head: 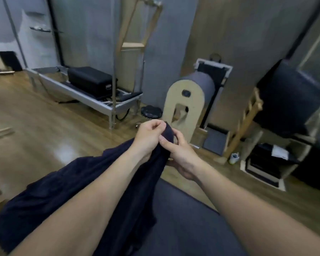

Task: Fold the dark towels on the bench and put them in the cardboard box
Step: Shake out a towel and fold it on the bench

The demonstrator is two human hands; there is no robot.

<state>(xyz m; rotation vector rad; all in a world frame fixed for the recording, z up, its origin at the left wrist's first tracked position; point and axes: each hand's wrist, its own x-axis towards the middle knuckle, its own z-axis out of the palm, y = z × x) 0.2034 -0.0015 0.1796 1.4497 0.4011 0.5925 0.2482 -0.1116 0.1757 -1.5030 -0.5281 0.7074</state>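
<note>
A dark navy towel [67, 183] hangs in front of me, raised by one end and trailing down to the lower left. My left hand [148, 137] pinches its top edge from the left. My right hand [181, 154] grips the same bunched end from the right, thumb pressed on the cloth. Both hands touch each other at the towel's top corner. Under my arms lies the grey padded bench [183, 218]. No cardboard box can be made out clearly in this view.
A metal-framed reformer [92, 100] with a black box on it stands at the left wall. A wooden barrel apparatus [187, 108] is straight ahead, a small black stool [151, 111] beside it. More padded equipment [288, 100] and shelves stand at the right. Wooden floor [44, 130] spreads left.
</note>
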